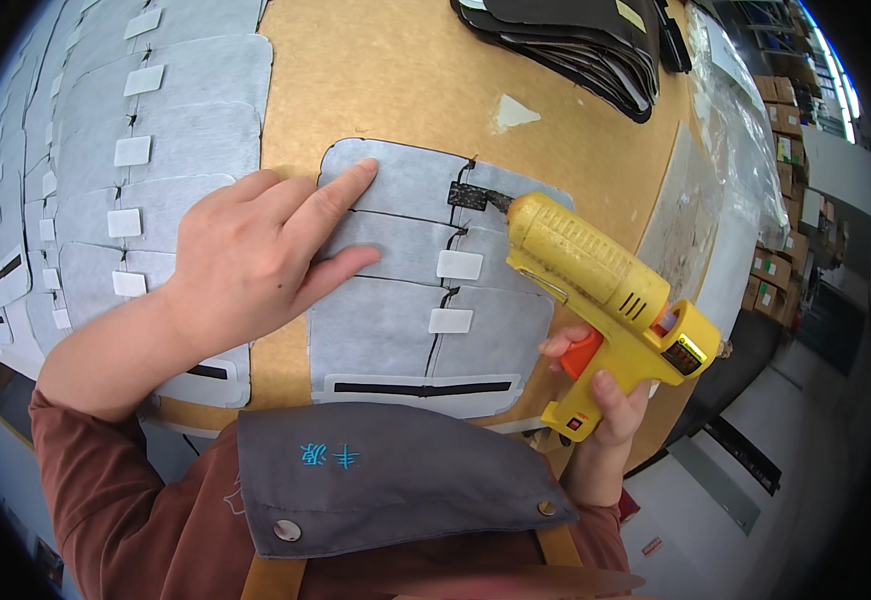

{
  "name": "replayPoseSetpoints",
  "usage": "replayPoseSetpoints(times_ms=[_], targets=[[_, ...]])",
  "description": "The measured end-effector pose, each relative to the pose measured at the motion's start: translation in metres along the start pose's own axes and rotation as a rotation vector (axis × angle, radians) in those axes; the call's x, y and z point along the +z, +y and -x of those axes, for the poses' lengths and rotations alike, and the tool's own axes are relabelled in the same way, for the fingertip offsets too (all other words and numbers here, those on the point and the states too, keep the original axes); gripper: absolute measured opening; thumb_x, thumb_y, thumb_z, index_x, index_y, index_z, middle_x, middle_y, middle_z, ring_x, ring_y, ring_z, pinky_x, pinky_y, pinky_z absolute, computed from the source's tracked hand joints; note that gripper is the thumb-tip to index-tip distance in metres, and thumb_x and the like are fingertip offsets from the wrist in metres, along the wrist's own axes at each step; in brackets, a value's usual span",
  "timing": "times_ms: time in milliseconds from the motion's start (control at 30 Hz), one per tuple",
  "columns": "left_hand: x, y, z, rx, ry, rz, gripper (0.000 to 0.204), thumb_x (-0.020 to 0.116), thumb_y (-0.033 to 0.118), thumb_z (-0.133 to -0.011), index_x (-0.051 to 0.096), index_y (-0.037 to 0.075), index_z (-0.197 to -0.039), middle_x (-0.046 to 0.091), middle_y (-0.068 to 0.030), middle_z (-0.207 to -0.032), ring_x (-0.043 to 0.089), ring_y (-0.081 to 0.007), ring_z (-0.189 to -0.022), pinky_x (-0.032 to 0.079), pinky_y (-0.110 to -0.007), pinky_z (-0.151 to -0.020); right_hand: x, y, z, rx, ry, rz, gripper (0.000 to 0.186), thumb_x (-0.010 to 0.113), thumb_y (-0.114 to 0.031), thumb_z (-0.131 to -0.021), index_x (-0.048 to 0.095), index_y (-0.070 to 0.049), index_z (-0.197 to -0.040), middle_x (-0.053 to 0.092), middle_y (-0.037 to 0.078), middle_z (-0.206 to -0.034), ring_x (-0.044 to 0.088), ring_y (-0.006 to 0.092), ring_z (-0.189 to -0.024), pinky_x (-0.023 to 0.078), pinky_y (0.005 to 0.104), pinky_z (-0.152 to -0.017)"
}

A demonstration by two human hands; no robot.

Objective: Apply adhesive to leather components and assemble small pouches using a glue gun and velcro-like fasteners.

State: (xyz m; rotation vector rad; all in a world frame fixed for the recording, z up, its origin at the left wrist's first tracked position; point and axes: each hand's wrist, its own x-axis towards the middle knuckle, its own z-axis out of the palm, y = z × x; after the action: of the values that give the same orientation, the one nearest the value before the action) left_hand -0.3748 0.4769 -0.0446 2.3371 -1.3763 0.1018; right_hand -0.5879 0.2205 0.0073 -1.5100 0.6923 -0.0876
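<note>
My right hand [614, 405] grips a yellow hot glue gun [596, 262], its fingers at the orange trigger [582, 352]. The gun's dark nozzle reaches a black textured rectangle [469, 195] on the upper layer of a stack of light grey fabric panels [376, 318]. Spread flat, my left hand [261, 240] rests on the stack's left side, index finger stretched over the top panel and thumb apart. Lower down the stack lie a white rectangle [459, 265] and another white rectangle [451, 321]. A white-edged strip with a black line [423, 388] crosses the bottom.
More overlapping grey panels with white rectangles [133, 151] cover the table's left side. A black folder stuffed with sheets [596, 45] lies at the far edge of the tan tabletop [376, 75], near a torn white scrap [516, 113]. Clear plastic sheeting [746, 130] and cardboard boxes [771, 265] are at right.
</note>
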Motion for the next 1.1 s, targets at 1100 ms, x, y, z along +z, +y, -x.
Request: replayPoseSetpoints(times_ms=[1100], targets=[[-0.001, -0.001, -0.001, 0.003, -0.010, 0.001, 0.068, 0.084, 0.031, -0.074, 0.062, 0.008, -0.134, 0.048, -0.0008, -0.066, 0.050, -0.0167, -0.059, 0.041, -0.029, -0.051, -0.007, 0.007, -0.002, 0.048, -0.222, -0.189, 0.062, 0.063, -0.012, -0.086, 0.041, 0.004, -0.141, 0.061, 0.023, -0.120, 0.064, 0.0323, -0.109, 0.049, 0.0449, -0.097]])
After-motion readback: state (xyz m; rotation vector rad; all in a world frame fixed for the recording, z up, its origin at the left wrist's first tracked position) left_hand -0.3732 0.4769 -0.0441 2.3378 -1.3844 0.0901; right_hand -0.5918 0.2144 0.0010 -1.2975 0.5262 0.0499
